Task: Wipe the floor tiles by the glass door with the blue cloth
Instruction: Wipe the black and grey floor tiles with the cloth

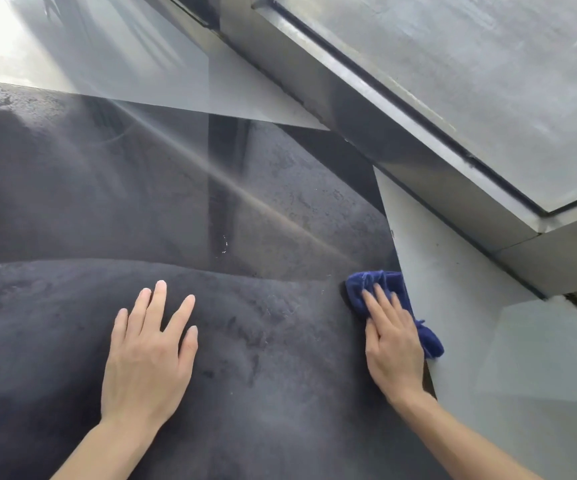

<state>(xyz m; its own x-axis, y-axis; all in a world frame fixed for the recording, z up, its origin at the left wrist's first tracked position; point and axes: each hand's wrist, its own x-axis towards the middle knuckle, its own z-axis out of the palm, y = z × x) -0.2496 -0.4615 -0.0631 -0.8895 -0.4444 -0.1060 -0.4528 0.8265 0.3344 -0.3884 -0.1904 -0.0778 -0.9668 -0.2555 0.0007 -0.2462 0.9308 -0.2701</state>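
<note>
Dark, glossy floor tiles (252, 368) seen from the head camera, streaked with dusty smears. Left hand (148, 355) flat on the tile, fingers straight and spread, holding nothing. Right hand (389, 344) pressing the bunched blue cloth (384, 284) with straight fingers, at the tile's right edge, against a pale grey ledge (460, 306) below the metal door frame (401, 133).

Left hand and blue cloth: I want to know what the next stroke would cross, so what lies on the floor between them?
Head view: only dark floor tile with pale streaks between the left hand and the blue cloth.
</note>
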